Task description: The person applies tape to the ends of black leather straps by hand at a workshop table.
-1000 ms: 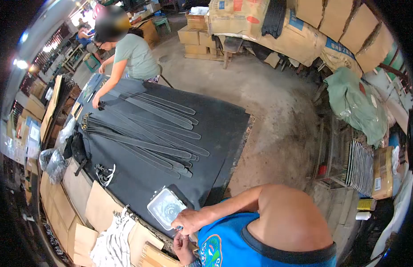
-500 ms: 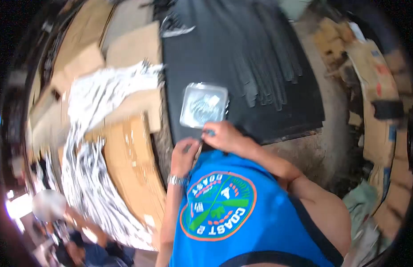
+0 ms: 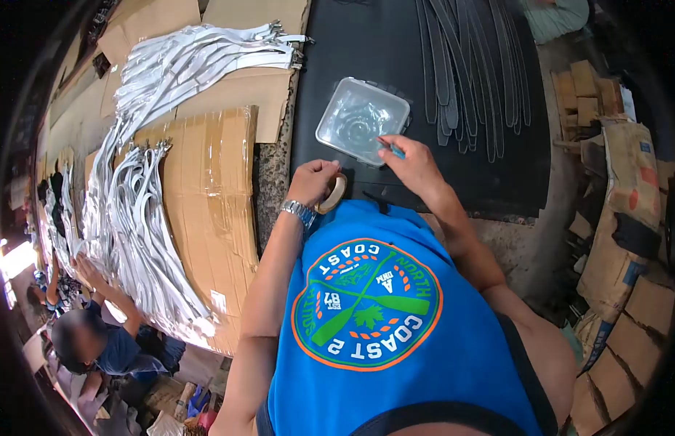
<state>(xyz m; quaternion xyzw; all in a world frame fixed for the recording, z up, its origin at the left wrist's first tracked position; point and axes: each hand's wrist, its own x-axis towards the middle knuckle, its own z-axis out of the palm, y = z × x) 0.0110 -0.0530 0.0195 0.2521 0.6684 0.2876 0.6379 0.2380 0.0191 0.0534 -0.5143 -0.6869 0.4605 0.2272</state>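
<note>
My left hand [image 3: 312,183], with a metal watch on its wrist, is closed around a roll of beige tape [image 3: 334,194] close in front of my shirt. To its right, my right hand [image 3: 412,168] pinches a small teal item [image 3: 397,152] whose kind I cannot tell. Those fingertips are at the near right corner of a clear square plastic container [image 3: 330,120], overlapping its rim in this view. Inside the container lies something pale and shiny. It stands on a black work surface [image 3: 314,157].
Dark straps [image 3: 464,87] lie at the far right of the black surface. Bundles of white belts [image 3: 199,62] spread over cardboard [image 3: 210,174] on the left. A co-worker [image 3: 112,334] at lower left reaches toward white belts. Cardboard boxes [image 3: 624,174] line the right side.
My hands were close together below the container; they are now apart, with the right hand up at its corner. The tape roll shows more plainly. The camera view has shifted.
</note>
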